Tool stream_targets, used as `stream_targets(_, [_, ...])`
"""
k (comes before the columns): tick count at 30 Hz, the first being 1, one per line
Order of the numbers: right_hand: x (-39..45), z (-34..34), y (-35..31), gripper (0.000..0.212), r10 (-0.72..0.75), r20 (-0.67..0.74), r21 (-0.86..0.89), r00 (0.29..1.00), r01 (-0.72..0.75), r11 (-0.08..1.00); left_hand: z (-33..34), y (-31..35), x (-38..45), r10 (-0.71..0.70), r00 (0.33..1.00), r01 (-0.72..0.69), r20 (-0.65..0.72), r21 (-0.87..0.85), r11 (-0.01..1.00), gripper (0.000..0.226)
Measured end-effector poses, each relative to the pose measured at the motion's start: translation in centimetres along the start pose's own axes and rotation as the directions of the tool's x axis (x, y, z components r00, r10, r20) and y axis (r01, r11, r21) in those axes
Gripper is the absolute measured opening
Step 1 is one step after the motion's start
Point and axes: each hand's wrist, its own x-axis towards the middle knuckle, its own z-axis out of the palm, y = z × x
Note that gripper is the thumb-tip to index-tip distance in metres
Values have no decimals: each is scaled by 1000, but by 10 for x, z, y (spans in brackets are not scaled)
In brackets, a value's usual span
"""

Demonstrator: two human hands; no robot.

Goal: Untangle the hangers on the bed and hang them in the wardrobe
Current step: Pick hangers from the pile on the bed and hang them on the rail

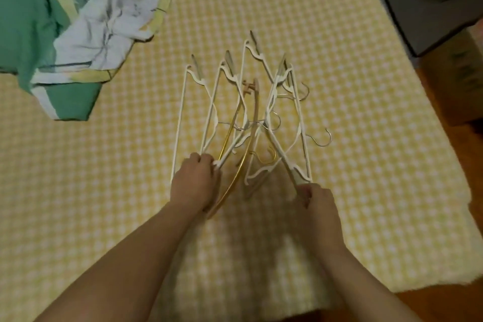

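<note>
A tangle of several hangers [243, 117] lies on the bed [326, 86], mostly white plastic ones with metal hooks. A gold metal hanger [236, 178] and a pale wooden one [255, 110] run through the bunch. My left hand [194, 181] grips the near ends of the white hangers on the left side, with the gold hanger running under it. My right hand [317, 200] grips the near end of a white hanger [281, 157] on the right side. The hangers fan out away from me. The wardrobe is out of sight.
A crumpled green and white floral quilt [73, 34] lies at the bed's far left. A grey box-like object [428, 0] and a brown cardboard box [454, 78] stand beside the bed on the right. Wooden floor [444, 300] shows along the bed's right and near edges.
</note>
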Motion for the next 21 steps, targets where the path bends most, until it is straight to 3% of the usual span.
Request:
stream_targets(3, [7,-4,11,41,-92,-26,-136,995,87,987,3,4,8,95,995,-83,-36,259,962,31])
stream_targets(6, [25,3,4,61,-136,-2,-192,991,133,972,-14,9,2,198,960,-127,-199,321,939,25])
stream_targets(9, [44,15,-14,53,-37,2,-189,999,37,981,-38,10,-15,260,905,-145,-337,331,932,14])
stream_targets(11, [50,22,-18,42,-16,-33,-268,999,6,963,-50,2,-24,221,907,-120,-358,283,952,9])
stream_targets(15, [53,28,-10,22,-83,-132,-235,988,51,971,-56,-19,-32,150,942,-62,-301,283,957,18])
stream_targets(19, [47,24,-6,25,-173,-160,-171,972,145,975,-43,-24,-32,121,943,-58,-309,207,977,22])
stream_targets(21, [43,16,-8,25,-183,-222,-43,958,178,983,-39,-17,-31,112,933,-69,-343,136,988,19])
